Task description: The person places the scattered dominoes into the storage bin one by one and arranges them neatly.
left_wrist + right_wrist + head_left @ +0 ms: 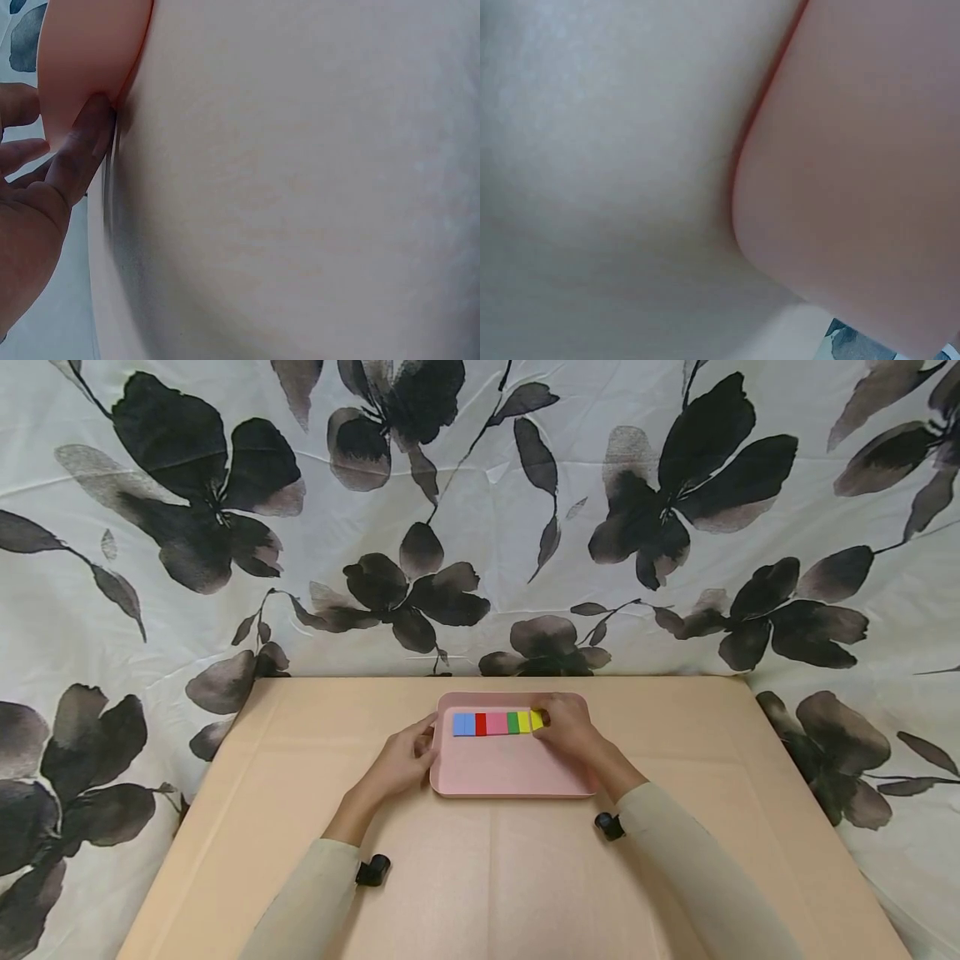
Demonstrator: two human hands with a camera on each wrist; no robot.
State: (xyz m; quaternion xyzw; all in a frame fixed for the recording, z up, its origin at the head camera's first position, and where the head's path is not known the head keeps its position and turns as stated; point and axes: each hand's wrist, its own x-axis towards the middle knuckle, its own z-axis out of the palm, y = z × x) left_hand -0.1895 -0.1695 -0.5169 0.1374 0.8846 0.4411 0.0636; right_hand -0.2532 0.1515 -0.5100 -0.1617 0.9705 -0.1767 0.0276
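Observation:
A pink rectangular tray (510,774) lies near the far edge of the table. Along its upper part runs a straight row of small coloured blocks: blue (463,724), red (481,724), pink (497,723), green (513,722) and yellow (524,722). My right hand (570,731) reaches over the tray's right side and pinches the yellow block (536,720) at the row's right end. At the left edge, my left hand (405,758) holds the tray, its thumb and fingers on the rim in the left wrist view. The right wrist view shows a tray corner (840,187) but not the fingers.
The tray rests on a light tan table (487,877) that reaches toward me. Behind and beside it hangs or lies a white cloth (525,527) with dark flowers. A small black device (372,870) sits at the left wrist, another black device (609,826) at the right.

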